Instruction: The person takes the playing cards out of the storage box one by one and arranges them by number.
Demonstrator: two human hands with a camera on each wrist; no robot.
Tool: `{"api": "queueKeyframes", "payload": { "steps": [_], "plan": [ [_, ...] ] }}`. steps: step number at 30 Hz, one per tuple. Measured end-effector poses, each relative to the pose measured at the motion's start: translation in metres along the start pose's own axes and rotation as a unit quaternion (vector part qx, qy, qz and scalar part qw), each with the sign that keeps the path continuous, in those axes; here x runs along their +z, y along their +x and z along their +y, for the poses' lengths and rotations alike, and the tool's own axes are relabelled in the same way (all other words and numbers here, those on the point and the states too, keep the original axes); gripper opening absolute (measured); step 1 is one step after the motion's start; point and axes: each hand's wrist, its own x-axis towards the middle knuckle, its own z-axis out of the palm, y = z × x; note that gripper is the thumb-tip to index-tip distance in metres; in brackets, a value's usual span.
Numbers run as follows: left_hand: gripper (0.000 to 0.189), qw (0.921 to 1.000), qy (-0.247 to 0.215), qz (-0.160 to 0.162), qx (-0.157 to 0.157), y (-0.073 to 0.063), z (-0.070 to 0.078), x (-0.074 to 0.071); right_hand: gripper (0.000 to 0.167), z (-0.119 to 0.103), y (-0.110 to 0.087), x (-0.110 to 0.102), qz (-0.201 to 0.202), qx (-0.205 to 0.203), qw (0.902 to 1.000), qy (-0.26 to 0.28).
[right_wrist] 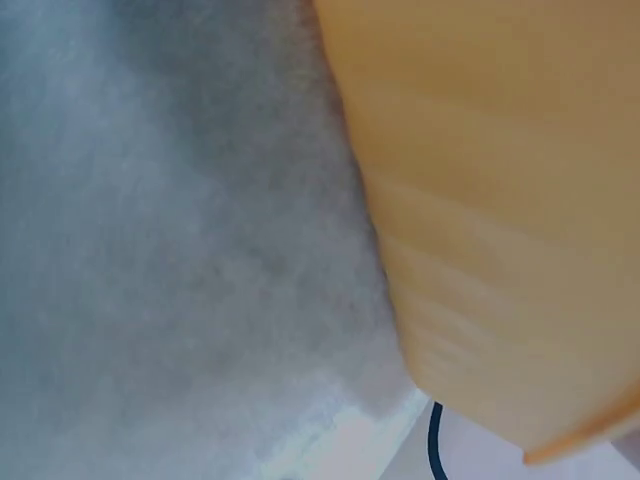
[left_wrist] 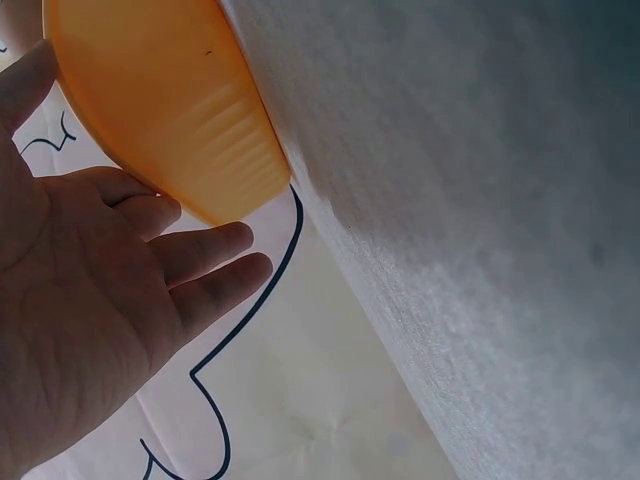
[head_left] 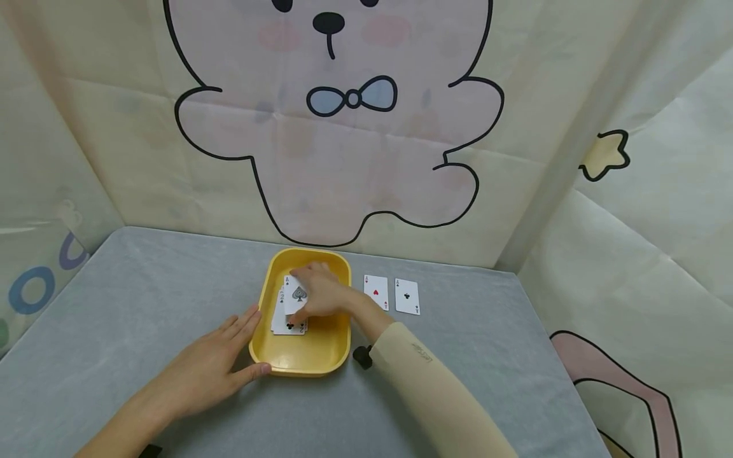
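Observation:
A yellow tray (head_left: 300, 359) stands on the table with several playing cards (head_left: 279, 323) in a loose pile, a two of clubs showing on top. Above that pile my right hand (head_left: 325, 294) pinches an ace of spades (head_left: 294, 292), fingers at its top edge and thumb at its bottom edge. My left hand (head_left: 214, 356) touches the tray's left rim with extended fingers and its thumb near the front corner. The left wrist view shows the left palm (left_wrist: 85, 265) beside the tray wall (left_wrist: 170, 90). In the right wrist view the tray's outer wall (right_wrist: 500, 220) hides the right fingers.
Right of the tray, an ace of hearts (head_left: 376, 292) and an ace of clubs (head_left: 407, 296) lie face up side by side. Grey cloth (head_left: 481, 375) covers the table. A printed curtain (head_left: 343, 178) hangs along its back edge.

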Motion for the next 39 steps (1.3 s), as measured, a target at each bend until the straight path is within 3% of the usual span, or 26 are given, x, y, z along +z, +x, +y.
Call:
{"api": "queueKeyframes", "payload": {
  "steps": [16, 28, 39],
  "plan": [
    [0.103, 0.9999, -0.005, -0.004, -0.009, 0.0, 0.002, 0.0, 0.096, 0.018, -0.025, -0.019, 0.031, -0.016, 0.9985, 0.042],
    [0.102, 1.0, -0.004, 0.006, 0.003, -0.001, 0.001, -0.002, 0.095, 0.038, -0.044, -0.036, 0.056, -0.016, 0.9965, 0.06],
    [0.1, 0.9998, -0.001, 0.012, 0.013, -0.001, -0.001, 0.0, 0.095, 0.063, -0.063, -0.041, 0.079, 0.007, 0.9933, 0.085]
  ]
}}
